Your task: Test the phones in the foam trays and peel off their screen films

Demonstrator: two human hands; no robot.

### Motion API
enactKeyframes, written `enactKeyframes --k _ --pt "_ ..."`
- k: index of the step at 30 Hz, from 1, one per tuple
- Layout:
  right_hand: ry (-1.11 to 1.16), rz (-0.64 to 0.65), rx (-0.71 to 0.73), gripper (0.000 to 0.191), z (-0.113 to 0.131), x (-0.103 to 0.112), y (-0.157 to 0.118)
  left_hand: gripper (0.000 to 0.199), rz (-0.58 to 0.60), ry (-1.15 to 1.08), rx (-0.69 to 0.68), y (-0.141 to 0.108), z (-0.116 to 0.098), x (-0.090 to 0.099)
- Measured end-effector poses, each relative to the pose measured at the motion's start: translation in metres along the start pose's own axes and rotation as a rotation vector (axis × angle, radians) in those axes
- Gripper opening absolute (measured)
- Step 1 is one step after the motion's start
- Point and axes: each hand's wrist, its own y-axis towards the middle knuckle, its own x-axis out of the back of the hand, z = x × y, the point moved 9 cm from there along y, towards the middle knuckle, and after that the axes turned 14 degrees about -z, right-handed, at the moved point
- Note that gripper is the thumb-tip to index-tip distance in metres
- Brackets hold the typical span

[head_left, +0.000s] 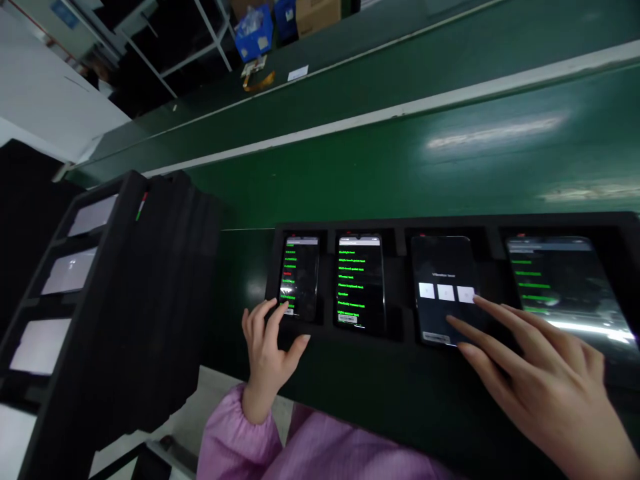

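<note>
A black tray [327, 337] holds several phones in a row. My left hand [270, 353] has its fingers spread at the lower edge of the leftmost phone [301, 273], whose screen lists green lines and one red line. Beside it, the second phone [360, 283] shows a green list. My right hand [540, 367] is open over the third phone [444, 260], a fingertip at the rightmost of its white boxes under "Vibrator test". The rightmost phone [545, 267], partly behind my right hand, shows green lines and a glare. Neither hand holds anything.
At the left stands a stack of black trays [165, 300], the top one with several pale-screened phones [70, 271]. Beyond the green table [350, 160] are a blue bin [255, 40], a cardboard box [317, 15] and a white paper slip [298, 73].
</note>
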Motion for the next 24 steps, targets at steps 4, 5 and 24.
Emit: enactKeyframes --k 4,5,24 --pt "-0.003 0.01 -0.013 0.032 0.001 0.0 0.0 0.056 0.074 0.093 0.059 0.007 0.0 -0.015" --pt "-0.007 0.001 -0.008 0.032 0.001 0.0 -0.001 0.058 0.088 0.124 0.077 0.013 0.002 -0.019" --pt "-0.029 -0.023 -0.147 0.03 -0.005 0.004 0.002 0.047 0.061 -0.068 -0.182 0.004 0.015 -0.01"
